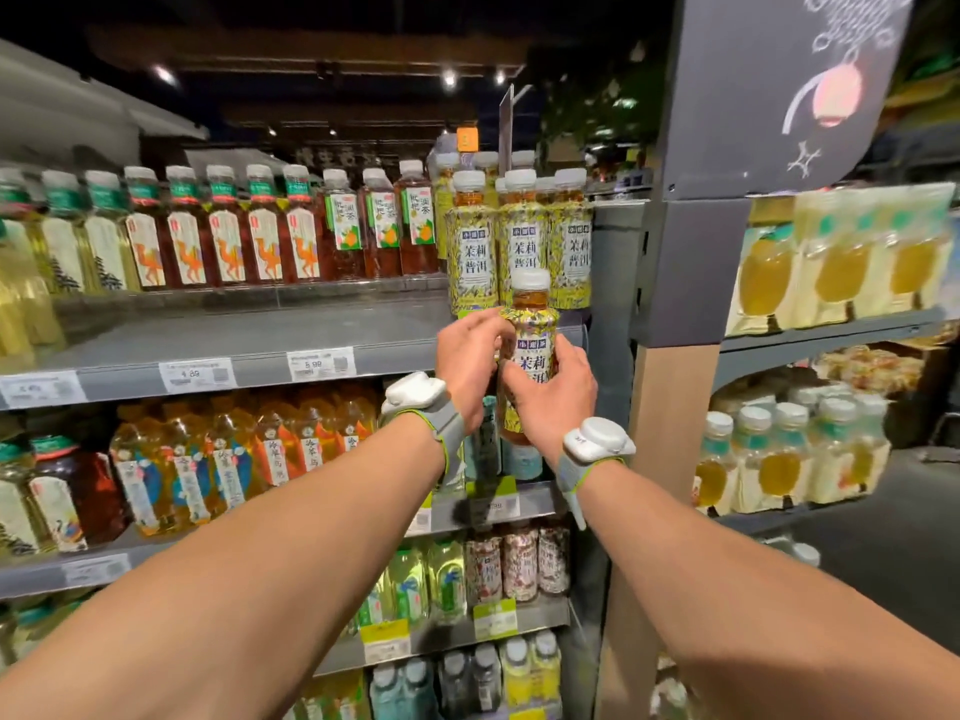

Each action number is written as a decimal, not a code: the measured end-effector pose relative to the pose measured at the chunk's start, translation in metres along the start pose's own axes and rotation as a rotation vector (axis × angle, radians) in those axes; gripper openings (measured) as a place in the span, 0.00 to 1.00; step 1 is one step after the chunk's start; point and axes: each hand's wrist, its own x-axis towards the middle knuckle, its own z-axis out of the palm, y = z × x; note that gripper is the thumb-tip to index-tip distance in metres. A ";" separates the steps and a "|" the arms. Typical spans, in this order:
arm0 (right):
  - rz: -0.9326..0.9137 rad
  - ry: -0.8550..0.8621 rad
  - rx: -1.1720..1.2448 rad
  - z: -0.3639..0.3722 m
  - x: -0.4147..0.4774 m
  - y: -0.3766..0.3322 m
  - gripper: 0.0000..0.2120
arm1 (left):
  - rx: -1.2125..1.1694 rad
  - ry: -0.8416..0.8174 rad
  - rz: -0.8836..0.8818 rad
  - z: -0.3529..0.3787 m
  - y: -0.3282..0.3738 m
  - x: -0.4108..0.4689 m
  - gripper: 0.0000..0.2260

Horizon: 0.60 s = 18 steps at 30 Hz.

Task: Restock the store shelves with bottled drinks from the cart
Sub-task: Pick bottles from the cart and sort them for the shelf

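Observation:
A tea bottle with a white cap and a yellow flowered label is held upright in front of the top shelf. My left hand grips its left side and my right hand wraps its lower front. Both hands hide the bottle's lower half. Directly behind it, at the right end of the top shelf, stands a group of matching bottles. The held bottle sits lower than that group, near the shelf's front edge. No cart is in view.
Red-brown tea bottles line the back of the top shelf, with bare shelf in front of them. Lower shelves hold several other drinks. A grey pillar bounds the bay on the right; beyond it stand shelves of yellow drinks.

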 end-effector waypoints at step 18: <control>-0.158 0.150 -0.067 -0.010 0.092 -0.064 0.35 | 0.848 0.164 0.515 0.004 0.059 0.085 0.22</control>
